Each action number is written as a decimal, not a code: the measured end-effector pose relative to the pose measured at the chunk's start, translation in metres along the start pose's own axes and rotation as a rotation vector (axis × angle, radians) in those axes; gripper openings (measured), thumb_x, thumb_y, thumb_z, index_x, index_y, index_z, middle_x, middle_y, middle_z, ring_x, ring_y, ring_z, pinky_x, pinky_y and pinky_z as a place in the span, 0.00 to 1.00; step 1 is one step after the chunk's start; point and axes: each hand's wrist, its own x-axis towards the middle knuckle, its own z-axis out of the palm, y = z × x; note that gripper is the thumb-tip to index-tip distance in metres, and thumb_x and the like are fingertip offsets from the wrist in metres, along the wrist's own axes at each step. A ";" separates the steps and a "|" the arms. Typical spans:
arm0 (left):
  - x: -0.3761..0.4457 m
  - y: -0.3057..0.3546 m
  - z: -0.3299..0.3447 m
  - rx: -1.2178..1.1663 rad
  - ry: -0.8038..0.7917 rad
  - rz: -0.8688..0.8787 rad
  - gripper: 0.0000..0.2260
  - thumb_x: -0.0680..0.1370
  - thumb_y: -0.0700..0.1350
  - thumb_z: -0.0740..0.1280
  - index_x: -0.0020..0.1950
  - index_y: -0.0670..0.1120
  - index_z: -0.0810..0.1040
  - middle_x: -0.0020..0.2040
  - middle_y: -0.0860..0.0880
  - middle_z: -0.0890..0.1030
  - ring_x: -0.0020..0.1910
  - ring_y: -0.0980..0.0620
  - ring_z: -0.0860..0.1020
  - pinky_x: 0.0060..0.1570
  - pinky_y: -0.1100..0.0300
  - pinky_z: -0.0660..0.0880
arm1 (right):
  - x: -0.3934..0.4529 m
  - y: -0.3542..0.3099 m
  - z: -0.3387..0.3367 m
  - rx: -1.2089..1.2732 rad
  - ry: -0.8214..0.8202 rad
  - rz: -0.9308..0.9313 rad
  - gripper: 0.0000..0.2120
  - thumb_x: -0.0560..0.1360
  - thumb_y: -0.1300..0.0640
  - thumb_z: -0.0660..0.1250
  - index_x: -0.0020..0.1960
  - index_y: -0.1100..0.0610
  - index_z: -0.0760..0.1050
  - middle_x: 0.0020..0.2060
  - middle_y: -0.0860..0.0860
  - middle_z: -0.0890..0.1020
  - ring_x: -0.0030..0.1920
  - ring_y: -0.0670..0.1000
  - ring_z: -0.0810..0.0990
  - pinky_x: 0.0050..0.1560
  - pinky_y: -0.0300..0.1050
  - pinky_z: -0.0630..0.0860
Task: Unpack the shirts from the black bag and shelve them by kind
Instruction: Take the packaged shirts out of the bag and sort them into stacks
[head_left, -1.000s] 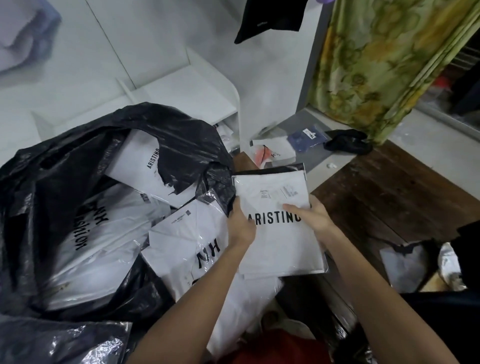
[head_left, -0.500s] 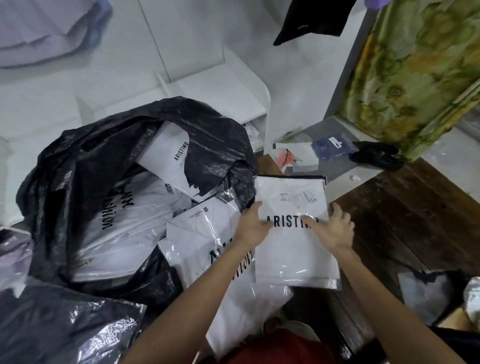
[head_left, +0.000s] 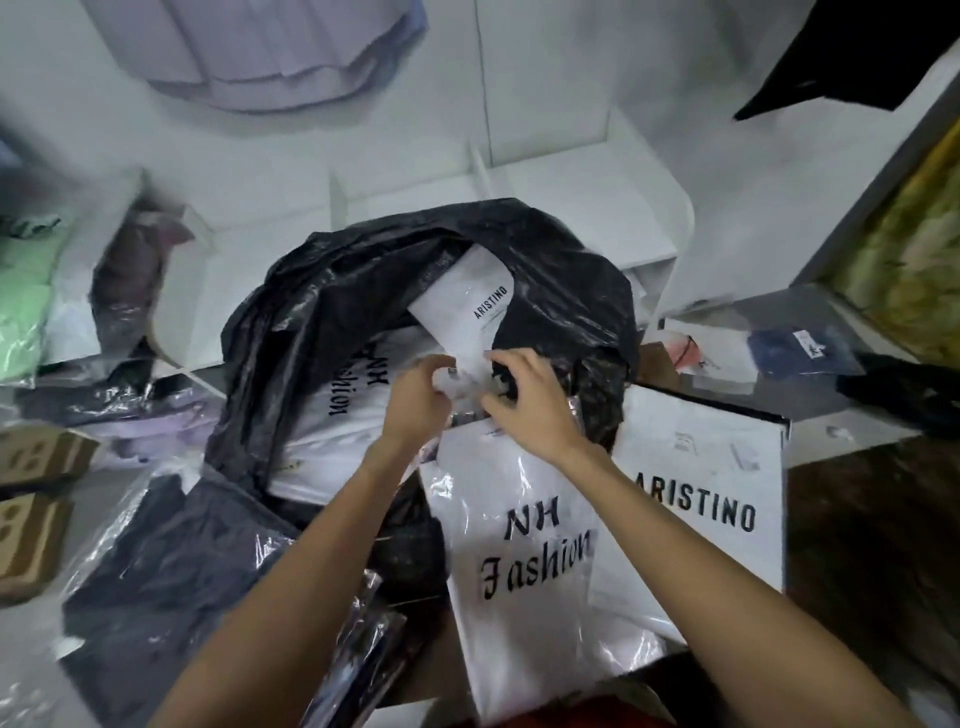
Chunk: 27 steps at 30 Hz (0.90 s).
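The black bag (head_left: 363, 270) lies open in the middle, full of white shirt packets. An ARISTINO packet (head_left: 478, 306) pokes out of its mouth. My left hand (head_left: 415, 400) grips that packet's crumpled lower end. My right hand (head_left: 524, 400) is beside it and pinches the bag's torn black flap at the packet's edge. Inside the bag lies an NH Fashion packet (head_left: 353, 395). A second NH Fashion packet (head_left: 524, 545) lies outside, under my right forearm. To its right another ARISTINO packet (head_left: 701, 493) lies flat, with no hand on it.
White shelf compartments (head_left: 597, 208) stand behind the bag. Dark shirt packets (head_left: 171, 561) lie at the lower left, with cardboard boxes (head_left: 31, 535) and green shirts (head_left: 21, 312) further left. A grey platform (head_left: 831, 322) with small packets, dark wooden floor (head_left: 872, 519) and a green curtain (head_left: 909, 249) are on the right.
Both hands let go of the ARISTINO packet, which now lies on the right. They moved up and left to the bag's mouth and took hold there. The view shifted left.
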 end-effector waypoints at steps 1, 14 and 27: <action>0.004 -0.016 -0.007 0.105 -0.056 -0.008 0.25 0.75 0.30 0.62 0.72 0.42 0.75 0.71 0.42 0.76 0.69 0.43 0.74 0.66 0.56 0.69 | 0.010 -0.009 0.012 0.021 -0.073 -0.001 0.23 0.77 0.51 0.71 0.71 0.53 0.74 0.63 0.52 0.76 0.63 0.55 0.74 0.65 0.51 0.72; -0.019 -0.059 -0.022 0.761 0.040 0.191 0.14 0.86 0.57 0.57 0.63 0.51 0.76 0.57 0.51 0.83 0.54 0.45 0.83 0.41 0.53 0.74 | 0.038 -0.026 0.058 0.202 -0.284 0.321 0.24 0.79 0.46 0.70 0.73 0.52 0.72 0.70 0.55 0.72 0.63 0.51 0.77 0.63 0.45 0.74; -0.050 -0.034 -0.037 0.517 0.140 0.106 0.06 0.85 0.49 0.60 0.55 0.48 0.70 0.54 0.51 0.81 0.48 0.41 0.82 0.36 0.52 0.69 | 0.045 -0.039 0.045 1.067 -0.242 0.788 0.22 0.79 0.49 0.72 0.65 0.64 0.74 0.58 0.64 0.83 0.58 0.61 0.85 0.61 0.53 0.81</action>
